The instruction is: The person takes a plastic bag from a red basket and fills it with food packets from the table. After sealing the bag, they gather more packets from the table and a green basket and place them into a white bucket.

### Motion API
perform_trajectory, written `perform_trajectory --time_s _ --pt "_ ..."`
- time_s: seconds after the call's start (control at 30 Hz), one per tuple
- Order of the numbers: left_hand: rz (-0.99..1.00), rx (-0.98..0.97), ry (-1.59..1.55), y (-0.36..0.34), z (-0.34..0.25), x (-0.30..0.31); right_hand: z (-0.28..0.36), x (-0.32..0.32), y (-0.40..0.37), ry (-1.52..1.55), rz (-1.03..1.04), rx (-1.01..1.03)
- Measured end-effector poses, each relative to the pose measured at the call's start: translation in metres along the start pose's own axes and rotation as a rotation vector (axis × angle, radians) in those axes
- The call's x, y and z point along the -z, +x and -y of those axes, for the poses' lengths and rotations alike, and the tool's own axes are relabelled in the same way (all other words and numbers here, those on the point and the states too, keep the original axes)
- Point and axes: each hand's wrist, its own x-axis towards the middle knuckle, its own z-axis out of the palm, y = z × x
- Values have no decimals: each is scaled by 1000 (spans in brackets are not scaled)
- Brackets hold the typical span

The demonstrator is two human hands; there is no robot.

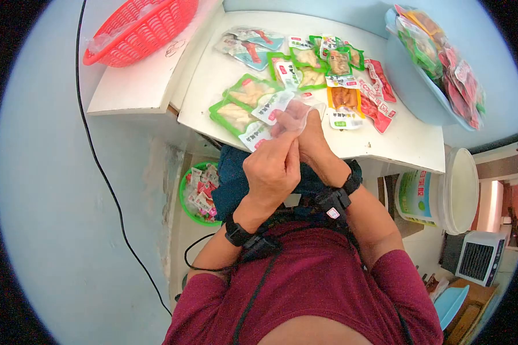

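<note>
Pinching a thin clear bag (298,115) between the fingertips of both hands, a person in a maroon shirt is working at the near edge of a white table (408,144). The left hand (272,168) is nipping the film's lower part with thumb and fingers, while the right hand (312,140) is gripping it just beside. Both are clasping the bag narrowly, and it is hanging over the table's front edge. The step appears to be rubbing the bag's mouth apart. It is calling for a light, sliding pinch near the rim, since the film is looking flimsy and likely to cling. Under the table, a green basket (197,192) is holding more packets. Green-edged snack packets (236,112) are lying just beyond the hands, close enough to be brushed off the edge. An orange packet (345,106) and red packets (380,86) are spreading further back. Farther off, a blue basin (408,80) full of packets is sitting at the right, and a red basket (138,29) is resting at the far left.
</note>
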Motion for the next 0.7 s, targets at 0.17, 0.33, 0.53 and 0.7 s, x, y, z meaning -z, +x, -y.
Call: perform_trajectory --time_s 0.17,0.33,0.53,0.7 --pt "-11 10 16 0 4 2 7 -3 -14 220 30 -5" --pt "-75 -47 -1 4 7 -1 20 11 -44 216 -42 -61" --pt "-54 -31 -2 3 9 0 57 66 -36 -300 -117 42" --pt "-48 -24 -13 2 8 1 68 91 21 -913 -228 438"
